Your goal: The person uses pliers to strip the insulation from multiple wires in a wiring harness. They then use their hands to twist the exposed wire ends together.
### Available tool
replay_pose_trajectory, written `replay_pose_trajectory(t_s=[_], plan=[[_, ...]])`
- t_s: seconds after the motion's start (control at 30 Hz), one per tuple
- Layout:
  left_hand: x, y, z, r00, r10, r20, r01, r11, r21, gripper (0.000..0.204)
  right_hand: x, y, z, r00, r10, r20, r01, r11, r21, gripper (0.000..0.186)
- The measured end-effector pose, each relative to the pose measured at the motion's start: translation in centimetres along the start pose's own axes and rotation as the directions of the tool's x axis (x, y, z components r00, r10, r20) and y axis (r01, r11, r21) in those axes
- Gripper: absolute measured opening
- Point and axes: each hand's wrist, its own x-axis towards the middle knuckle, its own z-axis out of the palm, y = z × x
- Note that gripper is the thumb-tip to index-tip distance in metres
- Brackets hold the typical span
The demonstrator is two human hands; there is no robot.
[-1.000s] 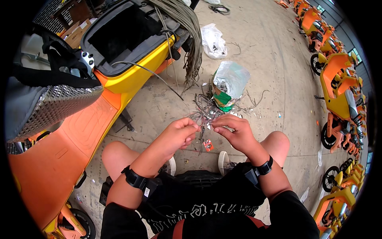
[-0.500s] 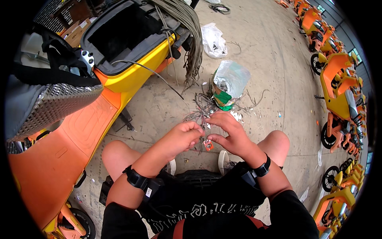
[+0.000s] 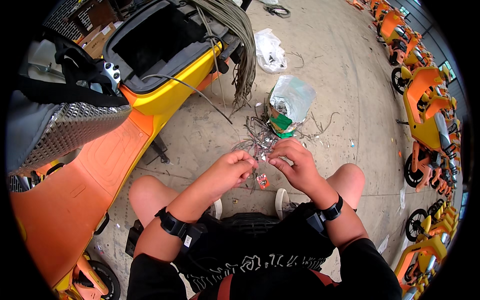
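Observation:
Over the floor between my knees, my left hand (image 3: 230,172) is closed in a pinch, with thumb and forefinger tips together. Opposite it, my right hand (image 3: 298,167) has its fingers curled and thumb drawn in toward the forefinger. A small gap separates the two sets of fingertips; whatever they pinch is too small to make out. Just beyond them lies a loose pile of dark wire scraps (image 3: 257,131) with white bits among it. A small orange card (image 3: 263,181) shows below the fingertips.
A white and green sack (image 3: 295,97) stands behind the scraps. To the left is a yellow and orange scooter (image 3: 95,167), with a bundle of grey cables (image 3: 241,40) hanging off it. A clear plastic bag (image 3: 270,51) lies farther back. Parked scooters (image 3: 425,110) line the right.
My right hand's fingers have drawn in from a spread pose, and the hand has shifted slightly right. My left hand stays pinched in nearly the same place.

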Motion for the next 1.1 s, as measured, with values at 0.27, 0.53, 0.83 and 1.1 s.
replay_pose_trajectory(t_s=[0.27, 0.53, 0.83, 1.1], plan=[[0.1, -0.2, 0.0, 0.999, 0.021, -0.035, -0.02, 0.999, 0.039, 0.014, 0.5, -1.4, -0.2, 1.0, -0.022, -0.021, 0.018, 0.989, -0.146, 0.037], [0.4, -0.5, 0.5, 0.995, 0.101, -0.008, -0.097, 0.975, 0.199, 0.016, -0.2, -0.9, 0.4, 0.993, -0.094, 0.071, 0.107, 0.971, -0.214, 0.025], [0.2, -0.6, 0.4, 0.992, 0.129, 0.008, -0.127, 0.964, 0.234, 0.017, 0.0, -1.2, 0.2, 0.994, -0.091, 0.06, 0.102, 0.969, -0.225, 0.021], [0.1, -0.2, 0.9, 0.993, 0.12, 0.011, -0.117, 0.943, 0.312, 0.015, 0.0, -1.5, 0.3, 0.988, -0.135, 0.072, 0.149, 0.957, -0.247, 0.023]])
